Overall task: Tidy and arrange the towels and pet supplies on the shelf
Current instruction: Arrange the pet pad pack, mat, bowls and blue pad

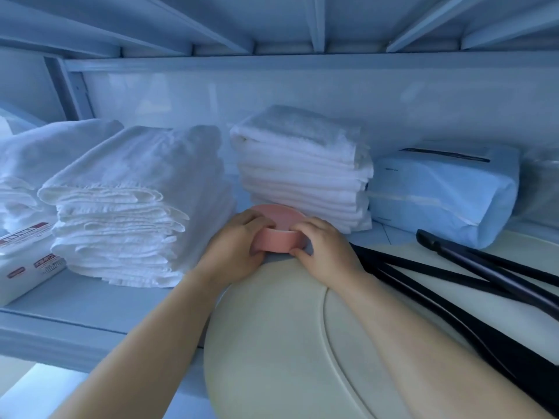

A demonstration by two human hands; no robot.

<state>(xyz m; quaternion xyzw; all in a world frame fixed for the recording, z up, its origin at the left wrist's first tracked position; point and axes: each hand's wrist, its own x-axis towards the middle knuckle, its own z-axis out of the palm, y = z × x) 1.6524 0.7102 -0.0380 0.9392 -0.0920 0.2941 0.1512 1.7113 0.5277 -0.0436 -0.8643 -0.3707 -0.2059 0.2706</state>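
1. The left grip (239, 243) is curling round the near-left wall of the pink bowl (276, 241), and the right grip (323, 246) is pinching its near-right wall, so both are holding it.
2. The bowl is sitting mid-shelf toward the back edge, just in front of the right towels (302, 176) and beside the middle towels (130, 207). I cannot tell whether it is touching either.
3. Probably it is being placed. Sliding it level along the shelf (90, 303) seems best, so the rim is not snagging towel folds.
4. The forearms are crossing the cream lid (272, 343), with black tongs (453, 276) near the right one, so drawing back straight is looking safest.
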